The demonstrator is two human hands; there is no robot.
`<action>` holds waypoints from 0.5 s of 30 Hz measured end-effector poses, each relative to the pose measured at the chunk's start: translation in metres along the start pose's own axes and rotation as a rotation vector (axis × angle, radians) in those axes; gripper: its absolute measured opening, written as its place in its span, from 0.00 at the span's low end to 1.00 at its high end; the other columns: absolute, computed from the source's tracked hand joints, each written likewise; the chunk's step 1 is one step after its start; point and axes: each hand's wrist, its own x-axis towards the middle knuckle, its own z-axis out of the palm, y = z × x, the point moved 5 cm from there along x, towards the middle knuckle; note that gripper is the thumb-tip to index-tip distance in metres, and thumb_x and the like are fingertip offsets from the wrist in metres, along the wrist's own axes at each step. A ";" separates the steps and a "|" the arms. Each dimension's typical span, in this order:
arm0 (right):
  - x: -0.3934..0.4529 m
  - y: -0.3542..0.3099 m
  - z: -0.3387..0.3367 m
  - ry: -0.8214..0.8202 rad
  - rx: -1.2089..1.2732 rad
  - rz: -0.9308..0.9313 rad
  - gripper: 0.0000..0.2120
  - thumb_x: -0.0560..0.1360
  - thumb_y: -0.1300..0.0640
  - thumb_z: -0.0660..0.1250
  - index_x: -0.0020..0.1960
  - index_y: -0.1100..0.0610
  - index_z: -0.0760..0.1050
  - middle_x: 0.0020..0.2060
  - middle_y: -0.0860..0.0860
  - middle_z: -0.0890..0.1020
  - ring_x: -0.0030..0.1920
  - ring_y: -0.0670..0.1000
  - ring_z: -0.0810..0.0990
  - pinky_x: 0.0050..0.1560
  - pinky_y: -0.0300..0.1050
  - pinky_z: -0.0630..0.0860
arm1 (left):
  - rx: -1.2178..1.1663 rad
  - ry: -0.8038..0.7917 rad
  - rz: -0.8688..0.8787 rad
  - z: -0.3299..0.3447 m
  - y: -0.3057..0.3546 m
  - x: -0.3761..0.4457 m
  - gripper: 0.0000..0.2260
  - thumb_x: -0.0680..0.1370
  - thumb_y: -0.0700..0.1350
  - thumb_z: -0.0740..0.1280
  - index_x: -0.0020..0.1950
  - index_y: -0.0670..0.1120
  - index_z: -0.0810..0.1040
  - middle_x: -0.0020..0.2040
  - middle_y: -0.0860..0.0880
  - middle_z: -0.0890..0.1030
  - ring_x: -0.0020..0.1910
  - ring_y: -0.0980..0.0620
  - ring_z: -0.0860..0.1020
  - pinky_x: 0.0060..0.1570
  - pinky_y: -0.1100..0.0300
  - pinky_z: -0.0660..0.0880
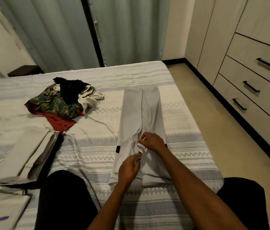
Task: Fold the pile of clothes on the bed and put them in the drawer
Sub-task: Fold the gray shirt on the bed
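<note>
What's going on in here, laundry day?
Yes. A person kneeling on the bed has light grey trousers laid out flat and pinches the cloth near the crotch with the left hand and right hand. A pile of unfolded clothes waits further back, folded pieces lie to the left, and the drawers are shut.

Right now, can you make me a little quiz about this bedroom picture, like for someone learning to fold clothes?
1. True or false: the grey trousers lie flat on the bed.
2. What do the left hand and right hand pinch? A) a red shirt B) the trousers' cloth C) a pillow
3. Fill in: the unfolded pile sits to the ___ of the trousers.

Key:
1. True.
2. B, near the crotch seam.
3. Left. The folded beige clothes lie nearer the person, and the drawers on the right are closed.
</note>
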 end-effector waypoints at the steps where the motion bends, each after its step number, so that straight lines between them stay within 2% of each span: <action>1: 0.006 -0.004 0.006 -0.066 -0.082 0.005 0.25 0.75 0.36 0.68 0.63 0.53 0.76 0.58 0.51 0.82 0.59 0.55 0.80 0.55 0.49 0.74 | 0.065 -0.010 0.039 0.003 -0.001 -0.001 0.15 0.81 0.48 0.62 0.67 0.58 0.77 0.62 0.55 0.80 0.56 0.56 0.79 0.49 0.64 0.72; 3: 0.011 -0.006 0.018 -0.182 -0.239 0.023 0.34 0.72 0.36 0.71 0.68 0.57 0.69 0.61 0.55 0.79 0.61 0.58 0.79 0.57 0.52 0.75 | 0.173 -0.019 0.088 0.009 0.000 -0.006 0.15 0.82 0.49 0.62 0.67 0.60 0.76 0.58 0.55 0.79 0.50 0.56 0.79 0.44 0.66 0.71; 4: 0.014 -0.005 0.025 -0.221 -0.288 0.037 0.34 0.72 0.40 0.72 0.69 0.59 0.67 0.62 0.56 0.78 0.61 0.59 0.78 0.56 0.52 0.75 | 0.205 -0.019 0.102 0.011 0.000 -0.007 0.15 0.81 0.50 0.62 0.68 0.60 0.75 0.55 0.55 0.79 0.48 0.55 0.79 0.43 0.66 0.71; 7: 0.017 -0.002 0.035 -0.232 -0.322 0.053 0.24 0.76 0.55 0.68 0.67 0.61 0.65 0.61 0.61 0.77 0.58 0.61 0.79 0.53 0.51 0.75 | 0.199 -0.009 0.105 0.016 0.001 -0.011 0.14 0.80 0.52 0.63 0.66 0.56 0.75 0.55 0.55 0.79 0.51 0.56 0.79 0.46 0.68 0.69; 9: 0.014 -0.002 0.033 -0.188 -0.314 0.025 0.20 0.77 0.61 0.64 0.66 0.63 0.65 0.58 0.62 0.78 0.56 0.63 0.79 0.52 0.51 0.76 | 0.169 0.008 0.080 0.020 0.001 -0.013 0.12 0.80 0.53 0.64 0.62 0.55 0.75 0.55 0.57 0.79 0.51 0.58 0.78 0.46 0.70 0.67; 12: 0.013 0.010 0.026 -0.080 -0.185 0.007 0.15 0.77 0.62 0.63 0.63 0.60 0.69 0.56 0.59 0.79 0.55 0.62 0.79 0.51 0.49 0.74 | 0.121 0.010 0.068 0.025 0.001 -0.015 0.07 0.78 0.52 0.66 0.55 0.56 0.75 0.49 0.58 0.79 0.46 0.59 0.76 0.44 0.69 0.67; 15: 0.015 0.027 0.013 -0.012 0.185 0.103 0.16 0.76 0.59 0.65 0.63 0.54 0.74 0.55 0.54 0.79 0.55 0.57 0.79 0.50 0.44 0.71 | 0.118 0.040 0.133 0.028 0.004 -0.015 0.05 0.78 0.50 0.66 0.52 0.53 0.76 0.47 0.54 0.78 0.44 0.58 0.73 0.47 0.63 0.70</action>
